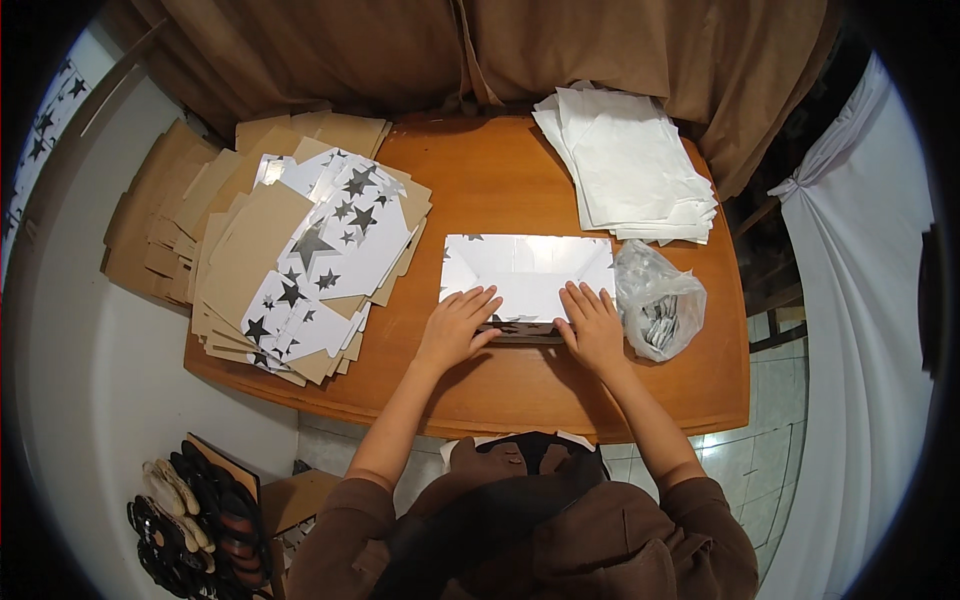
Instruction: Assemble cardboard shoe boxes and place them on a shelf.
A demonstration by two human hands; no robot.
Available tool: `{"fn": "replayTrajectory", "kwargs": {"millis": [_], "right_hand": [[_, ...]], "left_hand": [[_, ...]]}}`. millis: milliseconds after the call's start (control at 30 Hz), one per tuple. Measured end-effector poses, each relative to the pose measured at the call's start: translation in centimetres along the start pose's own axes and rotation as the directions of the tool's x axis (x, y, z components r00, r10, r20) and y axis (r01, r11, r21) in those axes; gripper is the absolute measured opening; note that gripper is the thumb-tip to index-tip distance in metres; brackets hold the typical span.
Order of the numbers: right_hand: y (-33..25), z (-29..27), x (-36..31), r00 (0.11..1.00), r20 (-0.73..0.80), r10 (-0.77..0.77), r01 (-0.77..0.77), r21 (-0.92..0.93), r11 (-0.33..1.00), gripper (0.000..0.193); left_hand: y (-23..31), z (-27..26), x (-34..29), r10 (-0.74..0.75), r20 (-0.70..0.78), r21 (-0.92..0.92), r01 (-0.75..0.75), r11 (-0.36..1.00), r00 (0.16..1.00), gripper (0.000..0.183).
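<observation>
A white cardboard box [527, 254] printed with dark stars sits in front of me on the wooden table [470, 180]. Its top looks white with sloping inner faces; I cannot tell whether it is open or covered there. My left hand [458, 327] lies on the box's near left corner, fingers stretched out over the top and thumb along the near side. On the near right corner rests my right hand [592, 325], its fingers also extended and its thumb at the front edge. Beside the right hand stands a clear plastic bag [660, 300] with small silvery packets inside.
At left lies a large pile of flat cardboard box blanks [240, 260], some showing white star-printed faces. A stack of white sheets [640, 165] is at the back right. Brown curtains [350, 50] hang behind the table. Shoes [190, 510] stand on the lower left.
</observation>
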State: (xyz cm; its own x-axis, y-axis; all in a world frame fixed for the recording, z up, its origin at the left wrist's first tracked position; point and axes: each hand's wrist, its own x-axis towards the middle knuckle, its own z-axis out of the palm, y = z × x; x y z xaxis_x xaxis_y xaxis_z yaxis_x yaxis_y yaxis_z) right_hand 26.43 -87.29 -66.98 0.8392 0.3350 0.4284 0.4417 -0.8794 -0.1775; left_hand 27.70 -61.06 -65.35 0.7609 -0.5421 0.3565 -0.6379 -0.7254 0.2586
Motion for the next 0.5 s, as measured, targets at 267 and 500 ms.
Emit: {"fn": "replayTrajectory", "kwargs": {"millis": [267, 500], "right_hand": [[0.33, 0.37, -0.09, 0.998, 0.057, -0.024, 0.023, 0.012, 1.0, 0.041], [-0.07, -0.5, 0.13, 0.998, 0.05, -0.027, 0.027, -0.001, 1.0, 0.043]], "left_hand": [[-0.64, 0.68, -0.25, -0.058, 0.056, -0.065, 0.062, 0.996, 0.997, 0.036], [-0.57, 0.62, -0.34, -0.079, 0.04, -0.064, 0.082, 0.995, 0.996, 0.037]]}}
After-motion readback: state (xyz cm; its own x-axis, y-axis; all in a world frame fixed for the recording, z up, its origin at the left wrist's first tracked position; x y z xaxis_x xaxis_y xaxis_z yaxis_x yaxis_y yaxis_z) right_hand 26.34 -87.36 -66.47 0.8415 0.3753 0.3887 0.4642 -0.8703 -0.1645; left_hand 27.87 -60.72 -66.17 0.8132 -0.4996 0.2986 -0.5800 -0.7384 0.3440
